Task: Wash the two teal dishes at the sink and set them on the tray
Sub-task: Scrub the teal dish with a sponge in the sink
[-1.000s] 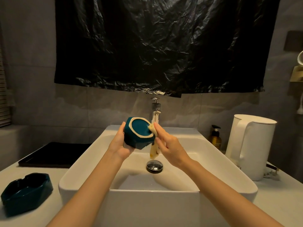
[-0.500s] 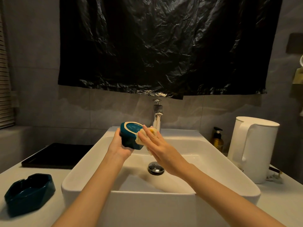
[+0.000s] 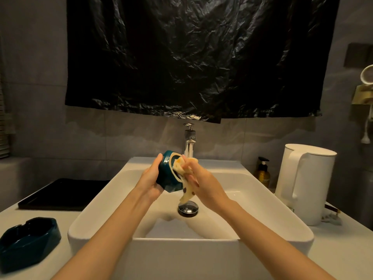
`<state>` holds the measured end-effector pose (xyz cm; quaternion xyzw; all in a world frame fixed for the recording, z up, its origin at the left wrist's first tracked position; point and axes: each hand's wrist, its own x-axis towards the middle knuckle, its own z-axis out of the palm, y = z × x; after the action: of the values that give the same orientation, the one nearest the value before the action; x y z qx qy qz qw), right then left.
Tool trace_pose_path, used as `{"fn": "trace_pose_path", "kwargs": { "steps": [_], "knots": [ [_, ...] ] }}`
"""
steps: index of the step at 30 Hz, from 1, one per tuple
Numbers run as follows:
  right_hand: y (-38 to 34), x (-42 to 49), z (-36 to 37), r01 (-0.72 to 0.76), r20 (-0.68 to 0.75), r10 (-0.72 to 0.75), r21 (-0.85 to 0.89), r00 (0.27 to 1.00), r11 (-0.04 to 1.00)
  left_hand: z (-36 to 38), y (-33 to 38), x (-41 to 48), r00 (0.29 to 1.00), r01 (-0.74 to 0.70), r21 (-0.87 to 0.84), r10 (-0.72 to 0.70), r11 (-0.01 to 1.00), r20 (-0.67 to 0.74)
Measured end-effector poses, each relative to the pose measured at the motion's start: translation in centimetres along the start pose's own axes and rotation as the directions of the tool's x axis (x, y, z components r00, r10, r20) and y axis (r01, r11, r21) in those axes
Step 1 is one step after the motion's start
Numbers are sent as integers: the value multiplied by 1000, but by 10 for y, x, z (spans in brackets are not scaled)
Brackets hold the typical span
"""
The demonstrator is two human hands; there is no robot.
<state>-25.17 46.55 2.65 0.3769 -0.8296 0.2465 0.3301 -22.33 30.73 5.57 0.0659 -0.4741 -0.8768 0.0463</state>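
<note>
I see the white sink in the middle, with the black tray on the surface to its left. One teal dish sits left of the sink, near me. Over the sink, my left hand grips the other teal dish, tipped sideways. My right hand presses a bunched yellow cloth on its bottom.

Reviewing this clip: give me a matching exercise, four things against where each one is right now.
Things
1. tilted teal dish
2. other teal dish
3. black tray
4. yellow cloth

Places
A. on the counter, near left of the sink
B. pinched in the right hand, against the tilted dish's underside
C. gripped in the left hand, above the sink
D. on the counter left of the sink, farther back

Pairs: 1-C, 2-A, 3-D, 4-B.
</note>
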Motion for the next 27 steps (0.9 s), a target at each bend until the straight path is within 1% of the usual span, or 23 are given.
{"fn": "trace_pose_path", "kwargs": {
  "steps": [2,6,7,8,9,11,12,13,14,16,18,19,21,23,25,27],
  "knots": [
    [2,1,-3,2,-106,0,15,994,1000,0,2,-2,1000,-2,13,2,1000,-16],
    [-4,1,-7,181,-242,-153,95,958,979,-1,-1,-4,1000,3,105,-2,994,-6],
    [-5,1,-7,186,-262,-150,117,953,975,0,-2,-5,1000,5,117,-6,993,5],
    [-6,2,-7,165,-283,-118,150,952,975,1,-3,-5,1000,4,124,-6,992,13],
    [-7,3,-8,114,-292,-51,203,955,973,2,-4,-6,1000,-2,127,-1,992,20],
    [-6,5,-11,-22,-292,111,293,950,956,3,-4,-6,1000,-13,115,10,993,23],
    [-6,4,-11,-73,-284,161,297,945,952,4,-4,-6,1000,-20,105,18,994,23],
    [-5,3,-11,-94,-265,175,290,948,952,4,-3,-5,999,-30,98,28,995,20],
    [-6,1,-11,-75,-242,151,294,959,953,3,-2,-5,999,-38,92,37,995,15],
    [-9,-2,-9,16,-212,50,301,976,954,1,0,-4,999,-40,87,39,995,13],
    [-12,-2,-7,73,-243,-3,279,970,958,0,0,-6,999,-28,109,25,994,31],
    [-12,0,-7,70,-272,7,272,962,960,1,-1,-7,999,-23,123,18,992,41],
    [-9,3,-9,2,-317,90,281,944,960,4,-4,-8,999,-24,136,19,990,39],
    [-7,3,-10,-87,-308,172,271,936,959,5,-5,-8,999,-44,121,42,992,19],
    [-6,0,-10,-87,-230,153,273,961,958,3,-2,-6,998,-58,98,59,993,-2],
    [-10,-3,-9,-16,-180,69,281,981,960,1,0,-5,999,-51,95,51,994,-5]
  ]
}}
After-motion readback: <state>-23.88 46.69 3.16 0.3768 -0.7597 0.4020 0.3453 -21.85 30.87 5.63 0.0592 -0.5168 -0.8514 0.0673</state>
